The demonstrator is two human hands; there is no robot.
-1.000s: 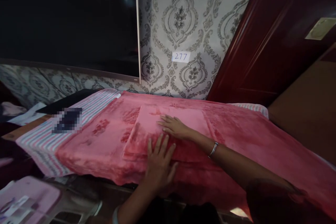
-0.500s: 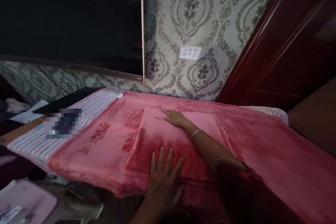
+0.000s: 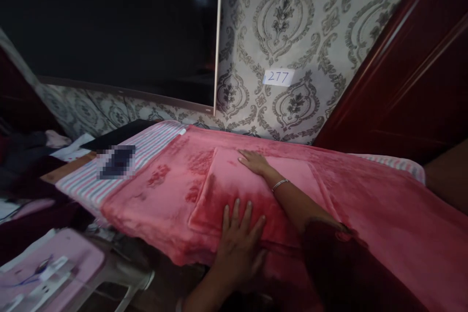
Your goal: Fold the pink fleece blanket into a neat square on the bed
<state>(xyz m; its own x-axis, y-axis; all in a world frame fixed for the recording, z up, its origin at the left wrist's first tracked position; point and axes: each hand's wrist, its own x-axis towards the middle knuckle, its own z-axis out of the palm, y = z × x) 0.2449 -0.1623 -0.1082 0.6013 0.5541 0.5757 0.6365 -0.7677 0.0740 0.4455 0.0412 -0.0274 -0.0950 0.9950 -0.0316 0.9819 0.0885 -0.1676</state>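
A pink-to-red plush rectangle (image 3: 226, 180), like a cushion cover or folded cloth, lies flat on a larger pink plush blanket (image 3: 146, 204). My right hand (image 3: 255, 162) rests on its far part, palm down with fingers stretched out; a silver bracelet circles that wrist. Spread fingers of my left hand (image 3: 239, 241) lie across the red near edge of the rectangle. Neither hand grasps anything that I can see. My right forearm covers some of the rectangle's right side.
Striped cloth (image 3: 82, 183) shows at the blanket's left end, with a blurred-out dark object (image 3: 117, 162) on it. Below left stands a pink stool (image 3: 86, 248) with white items. A large dark screen (image 3: 120, 24) and a patterned wall rise behind; dark red wood (image 3: 402, 83) stands at right.
The view has swung left, so everything appears farther right and more of the stool shows. Both hands stay at nearly the same places on the plush rectangle.
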